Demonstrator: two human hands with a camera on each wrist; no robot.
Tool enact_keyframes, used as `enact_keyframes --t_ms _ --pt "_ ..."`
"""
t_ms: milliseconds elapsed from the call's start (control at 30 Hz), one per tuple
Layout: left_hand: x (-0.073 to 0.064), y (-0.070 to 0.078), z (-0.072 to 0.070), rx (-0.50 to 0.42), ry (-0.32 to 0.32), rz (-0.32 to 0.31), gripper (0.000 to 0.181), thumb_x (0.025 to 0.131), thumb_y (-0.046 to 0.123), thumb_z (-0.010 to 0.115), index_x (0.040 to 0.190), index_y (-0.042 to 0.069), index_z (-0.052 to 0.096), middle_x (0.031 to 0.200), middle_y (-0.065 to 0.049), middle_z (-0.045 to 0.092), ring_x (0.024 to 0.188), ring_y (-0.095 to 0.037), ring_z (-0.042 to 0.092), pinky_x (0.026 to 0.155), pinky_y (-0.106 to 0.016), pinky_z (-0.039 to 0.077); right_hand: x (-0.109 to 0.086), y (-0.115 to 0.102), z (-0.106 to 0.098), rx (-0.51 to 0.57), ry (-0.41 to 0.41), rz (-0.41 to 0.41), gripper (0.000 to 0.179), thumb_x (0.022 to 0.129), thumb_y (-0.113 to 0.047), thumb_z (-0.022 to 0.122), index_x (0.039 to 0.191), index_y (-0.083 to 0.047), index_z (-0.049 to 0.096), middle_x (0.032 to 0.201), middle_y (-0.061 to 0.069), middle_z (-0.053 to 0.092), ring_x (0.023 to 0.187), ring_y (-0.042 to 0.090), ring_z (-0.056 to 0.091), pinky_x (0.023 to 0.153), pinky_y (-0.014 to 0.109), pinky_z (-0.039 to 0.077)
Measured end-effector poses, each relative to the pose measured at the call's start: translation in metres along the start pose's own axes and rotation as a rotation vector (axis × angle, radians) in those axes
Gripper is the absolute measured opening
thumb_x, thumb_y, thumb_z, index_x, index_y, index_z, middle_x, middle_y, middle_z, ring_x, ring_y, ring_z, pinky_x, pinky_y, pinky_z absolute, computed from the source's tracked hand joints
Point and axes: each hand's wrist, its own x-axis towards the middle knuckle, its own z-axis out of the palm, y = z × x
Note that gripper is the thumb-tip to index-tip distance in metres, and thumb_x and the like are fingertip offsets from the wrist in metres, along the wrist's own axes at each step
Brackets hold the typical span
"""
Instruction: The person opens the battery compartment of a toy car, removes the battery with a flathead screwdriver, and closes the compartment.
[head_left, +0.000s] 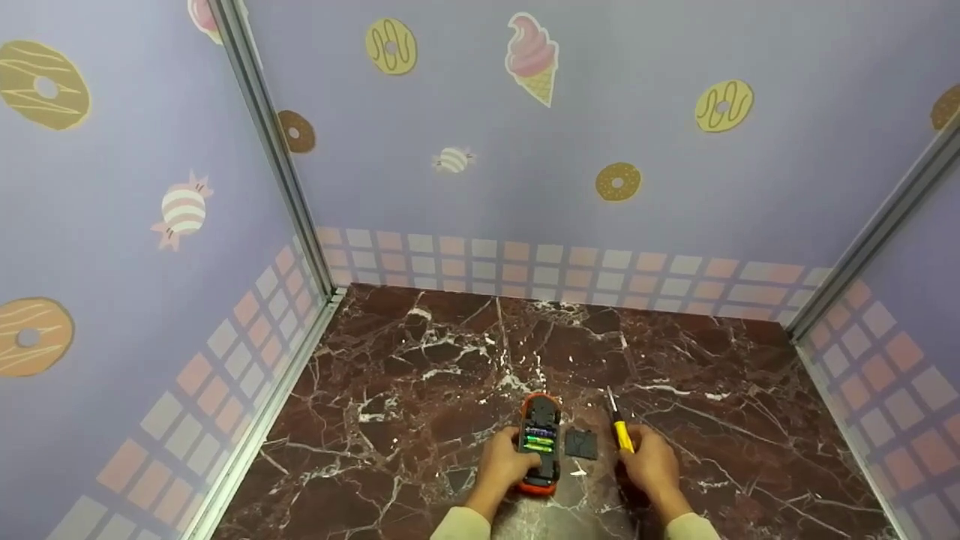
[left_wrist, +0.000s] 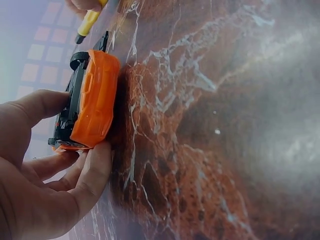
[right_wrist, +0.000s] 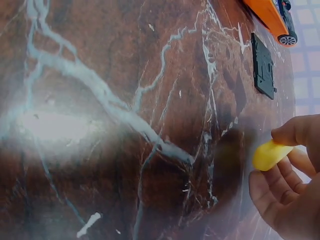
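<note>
An orange toy car (head_left: 540,480) lies upside down, its black underside up and several batteries (head_left: 538,440) showing in the uncovered compartment. My left hand (head_left: 504,463) grips it from the left, thumb over the underside and fingers along the side. In the left wrist view the car's orange end (left_wrist: 97,100) faces the camera, with the thumb on the black base. My right hand (head_left: 651,463) holds a yellow screwdriver (head_left: 622,435), its metal tip pointing away from me. Between the two lies a dark battery cover (head_left: 580,444), also flat on the surface in the right wrist view.
The brown marbled surface (head_left: 420,450) has white veins and small white specks. Patterned panels (head_left: 480,180) with sweets and tiles stand at the back and both sides, joined by metal corner posts (head_left: 274,142).
</note>
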Motion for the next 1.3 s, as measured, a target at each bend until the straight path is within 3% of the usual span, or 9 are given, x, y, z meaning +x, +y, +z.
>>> enact_keyframes --t_ms 233,500,667,967,1167,1300 --pt "0.001 0.001 0.0 -0.023 0.007 0.024 0.051 0.063 0.008 0.087 0.111 0.004 0.071 0.091 -0.003 0.073 0.076 -0.015 0.062 0.076 -0.037 0.054 0.002 -0.005 -0.011 -0.002 -0.039 -0.069 0.042 0.079 -0.003 0.072 0.12 0.002 0.069 0.098 0.013 0.074 0.088 0.03 0.068 0.079 0.051 0.052" --pt "0.002 0.004 -0.004 -0.028 -0.011 0.024 0.05 0.062 0.005 0.088 0.109 0.005 0.071 0.09 -0.003 0.074 0.075 -0.013 0.062 0.077 -0.037 0.054 -0.001 -0.012 -0.018 -0.011 -0.068 -0.104 0.019 0.083 -0.011 0.078 0.1 -0.006 0.073 0.088 0.004 0.073 0.077 0.02 0.062 0.073 0.043 0.051" --pt "0.002 0.004 -0.004 -0.03 -0.018 0.022 0.049 0.061 0.004 0.089 0.107 0.005 0.071 0.09 -0.003 0.073 0.078 -0.015 0.062 0.081 -0.039 0.053 -0.003 -0.014 -0.02 -0.038 -0.079 -0.139 0.016 0.081 -0.009 0.08 0.096 -0.009 0.074 0.087 0.002 0.074 0.077 0.018 0.064 0.074 0.044 0.053" --pt "0.001 0.004 -0.006 0.013 -0.013 0.044 0.051 0.062 0.005 0.09 0.108 0.003 0.07 0.092 -0.006 0.074 0.079 -0.018 0.064 0.081 -0.04 0.054 -0.008 -0.014 -0.02 -0.025 -0.034 -0.209 0.032 0.082 -0.001 0.079 0.113 -0.008 0.074 0.103 0.009 0.078 0.088 0.025 0.073 0.08 0.049 0.057" --pt "0.001 0.004 -0.006 -0.011 -0.015 0.038 0.05 0.062 0.003 0.089 0.108 0.003 0.07 0.091 -0.006 0.073 0.079 -0.018 0.063 0.082 -0.04 0.054 -0.01 -0.02 -0.023 -0.01 -0.021 -0.233 0.033 0.083 0.0 0.078 0.115 -0.008 0.076 0.102 0.01 0.078 0.086 0.024 0.074 0.077 0.046 0.058" --pt "0.002 0.004 -0.007 -0.017 -0.012 0.039 0.051 0.062 0.002 0.089 0.109 0.003 0.07 0.091 -0.006 0.073 0.079 -0.018 0.063 0.081 -0.04 0.054 -0.01 -0.024 -0.028 -0.063 -0.041 -0.303 0.031 0.083 -0.002 0.081 0.112 -0.011 0.078 0.1 0.006 0.079 0.088 0.027 0.075 0.079 0.05 0.058"
